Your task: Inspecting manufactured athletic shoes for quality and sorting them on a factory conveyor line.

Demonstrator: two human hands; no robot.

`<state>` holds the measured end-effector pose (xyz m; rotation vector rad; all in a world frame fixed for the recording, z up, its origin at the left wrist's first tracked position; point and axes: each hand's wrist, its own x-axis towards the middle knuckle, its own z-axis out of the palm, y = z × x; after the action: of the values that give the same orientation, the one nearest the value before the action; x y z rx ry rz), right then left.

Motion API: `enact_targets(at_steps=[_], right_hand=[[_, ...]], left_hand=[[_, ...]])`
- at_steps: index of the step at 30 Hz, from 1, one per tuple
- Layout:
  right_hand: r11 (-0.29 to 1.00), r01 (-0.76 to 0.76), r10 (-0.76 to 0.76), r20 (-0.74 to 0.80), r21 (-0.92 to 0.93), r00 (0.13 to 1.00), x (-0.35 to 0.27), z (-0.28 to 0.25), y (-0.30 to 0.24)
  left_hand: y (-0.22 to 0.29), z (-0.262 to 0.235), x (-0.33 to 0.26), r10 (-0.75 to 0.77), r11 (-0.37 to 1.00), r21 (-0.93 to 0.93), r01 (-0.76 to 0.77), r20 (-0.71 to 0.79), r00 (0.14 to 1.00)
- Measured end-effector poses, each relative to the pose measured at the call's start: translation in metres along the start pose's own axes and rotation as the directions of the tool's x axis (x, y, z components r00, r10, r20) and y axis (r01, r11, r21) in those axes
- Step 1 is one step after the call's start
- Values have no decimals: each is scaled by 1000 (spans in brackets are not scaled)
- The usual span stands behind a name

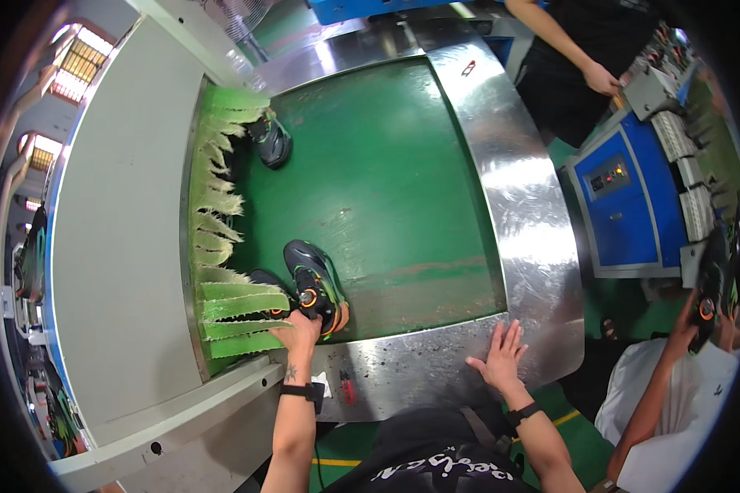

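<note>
One smooth black shoe (311, 264) sits at the green surface's (395, 197) near-left corner by frayed strips (242, 300), left hand's (298, 330) grip closed on its heel; right hand (501, 361) splayed, empty, at the polished metal rim (423, 357).

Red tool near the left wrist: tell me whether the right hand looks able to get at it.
Probably yes: the right hand is spread open and seems to hold nothing, and no object appears to block the metal edge between it and the red tool.
</note>
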<state>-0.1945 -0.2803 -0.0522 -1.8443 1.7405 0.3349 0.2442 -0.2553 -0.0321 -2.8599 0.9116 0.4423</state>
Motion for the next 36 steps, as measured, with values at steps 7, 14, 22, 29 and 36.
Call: enact_targets(at_steps=[7, 14, 22, 29, 36], right_hand=[[1000, -6, 6, 21, 22, 1000, -6, -5, 1], [564, -31, -135, 130, 825, 982, -38, -59, -15], [840, 264, -334, 70, 473, 940, -98, -18, -24], [821, 406, -429, -36, 401, 903, -95, -51, -36], [945, 212, -269, 220, 250, 938, -83, -13, -147]], left_hand=[[22, -32, -37, 36, 961, -275, -34, 0, 999], [52, -40, -202, 396, 844, -393, -365, -2, 918], [46, 36, -302, 705, 709, -271, -651, 300, 643], [13, 8, -296, 853, 512, -477, -714, 189, 486], [-32, 5, -270, 517, 630, -766, -130, 288, 807]])
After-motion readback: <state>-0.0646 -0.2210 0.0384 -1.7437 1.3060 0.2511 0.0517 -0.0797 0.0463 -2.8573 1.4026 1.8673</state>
